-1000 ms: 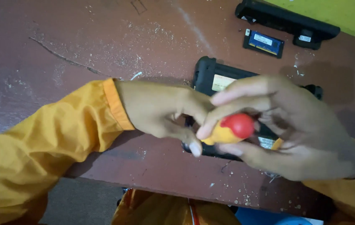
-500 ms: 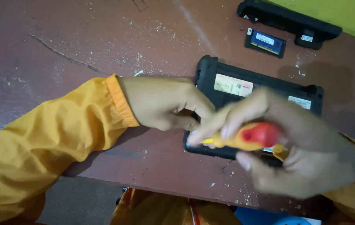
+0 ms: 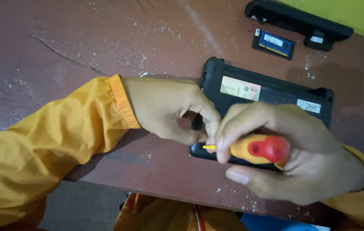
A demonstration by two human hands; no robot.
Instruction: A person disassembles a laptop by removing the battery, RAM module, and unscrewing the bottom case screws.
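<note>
- Fingers of the right hand (image 3: 289, 158) wrap tight around a screwdriver (image 3: 254, 149), tip at the near-left corner of the laptop (image 3: 272, 96).
- Left hand (image 3: 169, 109) pinches shut at the tip, contents hidden.
- Screw work seemingly underway; next needs the tip seated square.

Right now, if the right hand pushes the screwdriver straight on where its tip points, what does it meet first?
Probably the left hand's fingertips, which pinch at the tip of the screwdriver held by the right hand. Depth there is unclear.
</note>
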